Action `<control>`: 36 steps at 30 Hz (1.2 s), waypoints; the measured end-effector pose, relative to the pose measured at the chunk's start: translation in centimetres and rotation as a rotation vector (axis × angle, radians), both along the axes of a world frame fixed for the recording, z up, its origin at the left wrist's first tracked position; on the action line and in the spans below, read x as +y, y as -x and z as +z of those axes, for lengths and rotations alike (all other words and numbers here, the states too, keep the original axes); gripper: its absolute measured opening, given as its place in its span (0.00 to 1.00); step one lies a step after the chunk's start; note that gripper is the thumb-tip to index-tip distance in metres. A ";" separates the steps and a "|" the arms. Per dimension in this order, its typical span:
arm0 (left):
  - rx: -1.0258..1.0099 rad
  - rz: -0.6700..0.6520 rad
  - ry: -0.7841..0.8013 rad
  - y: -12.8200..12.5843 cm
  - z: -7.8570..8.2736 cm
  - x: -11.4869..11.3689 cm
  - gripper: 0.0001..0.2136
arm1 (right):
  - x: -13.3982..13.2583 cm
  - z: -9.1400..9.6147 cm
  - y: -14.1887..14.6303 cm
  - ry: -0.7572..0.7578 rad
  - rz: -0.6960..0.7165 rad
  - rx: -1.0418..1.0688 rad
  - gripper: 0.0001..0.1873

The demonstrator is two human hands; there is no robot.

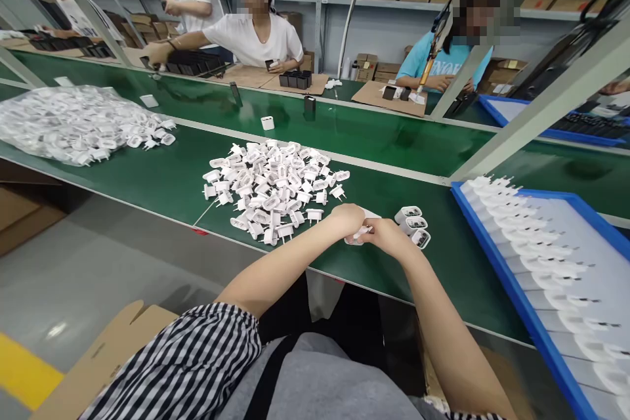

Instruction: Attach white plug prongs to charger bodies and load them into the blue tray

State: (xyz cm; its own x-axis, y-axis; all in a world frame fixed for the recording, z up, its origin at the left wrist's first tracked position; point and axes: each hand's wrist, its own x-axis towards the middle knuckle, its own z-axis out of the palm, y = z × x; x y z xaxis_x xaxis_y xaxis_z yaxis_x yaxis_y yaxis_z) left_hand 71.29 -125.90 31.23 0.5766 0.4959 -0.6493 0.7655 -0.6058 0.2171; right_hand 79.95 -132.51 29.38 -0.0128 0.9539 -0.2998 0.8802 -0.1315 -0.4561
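My left hand and my right hand meet over the front of the green bench. Their fingers are closed around small white charger parts, mostly covered by the hands. The right fingertips pinch a white piece at the middle; its exact shape is hard to make out. Left of my hands lies a heap of white two-pin plug caps. Just right of my right hand, several white charger housings stand together with their open ends showing dark inner parts.
At the right, a blue-rimmed tray holds rows of white chargers with pins. A clear bag of plug caps lies far left. A moving-belt-like green strip carries a white housing and a black one. Co-workers sit opposite.
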 end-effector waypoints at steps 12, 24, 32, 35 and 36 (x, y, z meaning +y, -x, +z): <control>-0.280 -0.048 -0.085 4.5 -2.7 0.8 0.14 | -3.1 -1.7 -0.7 -0.084 -0.030 0.184 0.18; -0.332 0.037 -0.474 2.0 -4.4 6.8 0.19 | -7.3 -5.0 -0.5 -0.256 -0.444 0.340 0.13; -0.678 0.169 -0.418 0.7 -2.7 3.7 0.14 | -11.5 -4.3 -4.2 -0.304 -0.698 0.251 0.17; -0.888 0.328 0.170 -0.2 -1.9 0.8 0.12 | -12.5 -4.1 -6.8 -0.378 -0.871 0.055 0.21; -0.924 0.395 0.373 -0.5 -1.8 -0.2 0.12 | -12.6 -4.1 -7.6 -0.384 -0.914 0.024 0.23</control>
State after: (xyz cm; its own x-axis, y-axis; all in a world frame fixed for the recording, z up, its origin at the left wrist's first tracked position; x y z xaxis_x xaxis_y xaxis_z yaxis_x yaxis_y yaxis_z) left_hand 71.81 -126.14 29.48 0.7644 0.6154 -0.1925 0.3370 -0.1268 0.9329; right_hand 87.58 -145.16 25.32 0.7742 0.6325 0.0229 0.5043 -0.5945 -0.6264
